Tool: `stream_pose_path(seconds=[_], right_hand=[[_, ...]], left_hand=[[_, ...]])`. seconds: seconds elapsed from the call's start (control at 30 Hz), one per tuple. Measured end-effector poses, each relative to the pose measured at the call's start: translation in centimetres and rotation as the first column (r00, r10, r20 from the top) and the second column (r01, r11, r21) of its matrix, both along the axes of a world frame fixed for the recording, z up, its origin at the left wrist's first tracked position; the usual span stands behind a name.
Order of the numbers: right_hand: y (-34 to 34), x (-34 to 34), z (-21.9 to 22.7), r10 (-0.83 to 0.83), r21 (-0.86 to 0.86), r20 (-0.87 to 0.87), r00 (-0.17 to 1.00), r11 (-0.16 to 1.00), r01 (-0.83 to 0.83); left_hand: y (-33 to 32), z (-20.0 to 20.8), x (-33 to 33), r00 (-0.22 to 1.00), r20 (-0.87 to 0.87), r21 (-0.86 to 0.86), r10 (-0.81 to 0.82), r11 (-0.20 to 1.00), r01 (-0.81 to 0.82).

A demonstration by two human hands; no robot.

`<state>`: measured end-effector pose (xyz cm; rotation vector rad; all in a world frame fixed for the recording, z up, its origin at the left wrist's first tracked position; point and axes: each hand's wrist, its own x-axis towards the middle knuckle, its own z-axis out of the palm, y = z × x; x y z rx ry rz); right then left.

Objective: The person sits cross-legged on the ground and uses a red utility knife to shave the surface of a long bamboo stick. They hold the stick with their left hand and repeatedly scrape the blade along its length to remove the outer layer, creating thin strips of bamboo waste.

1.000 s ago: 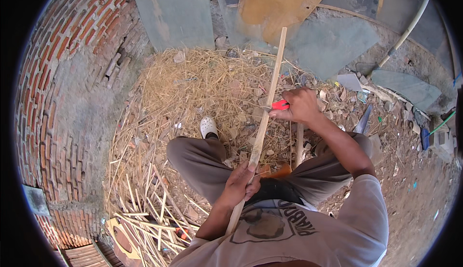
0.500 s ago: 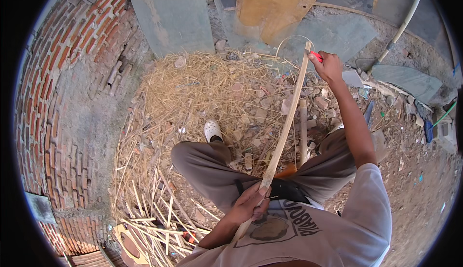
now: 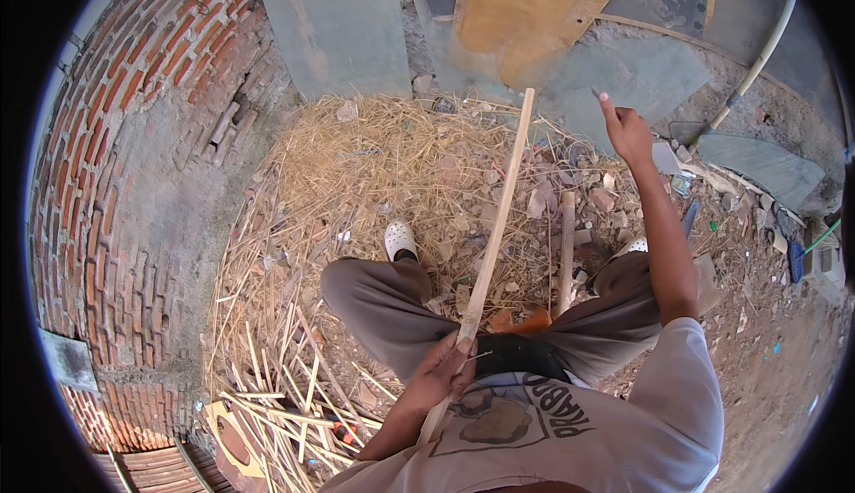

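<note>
1. While the head view looks down, the left hand (image 3: 443, 370), at lower centre, is closed around the lower part of a wooden strip (image 3: 499, 226).
2. The strip slants from the shirt (image 3: 570, 431) at lower centre up to its free end at upper centre, passing between the bent knees.
3. The right hand (image 3: 631, 137), at upper right, is curled into a fist around a knife (image 3: 596, 92); only a thin dark tip shows beyond the thumb, and the handle is hidden. Both hand and knife are apart from the strip, to the right of its free end.
4. Shavings (image 3: 374, 154) cover the ground at upper centre, above a white shoe (image 3: 399, 239).
5. Right of centre, a pole (image 3: 566, 244) points up the frame.
6. Cut sticks (image 3: 307, 413) lie heaped at lower left, beside a brick wall (image 3: 98, 261).
7. Along the top, a grey panel (image 3: 338, 30) stands left of a tan board (image 3: 534, 12).
</note>
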<state>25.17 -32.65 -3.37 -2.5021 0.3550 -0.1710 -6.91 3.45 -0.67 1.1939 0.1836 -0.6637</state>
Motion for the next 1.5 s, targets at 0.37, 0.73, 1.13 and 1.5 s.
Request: stream_pose_path(seconds=[0.37,0.73,1.13,1.5], right_hand=[[12.5,-13.1,-0.8,0.747,-0.286,0.311,0.588,0.663,-0.691],[12.3,-13.7,-0.6,0.792,-0.301,0.35,0.5,0.601,-0.74],[6.3,-5.1,-0.4,0.387,-0.284,0.187,0.903,0.901,-0.327],[0.3,1.2,0.0,0.149,-0.298,0.187,0.971,0.951,-0.088]], left_hand=[[-2.2,1.5,4.6,0.995,0.071,0.069,0.075,0.994,-0.079],[-2.7,1.8,4.3,0.993,0.052,-0.029,0.103,0.994,-0.101],[-2.7,1.5,2.4,0.998,0.026,-0.118,-0.051,0.992,0.054],[-2.3,1.6,0.2,0.986,0.058,-0.08,-0.157,0.984,0.161]])
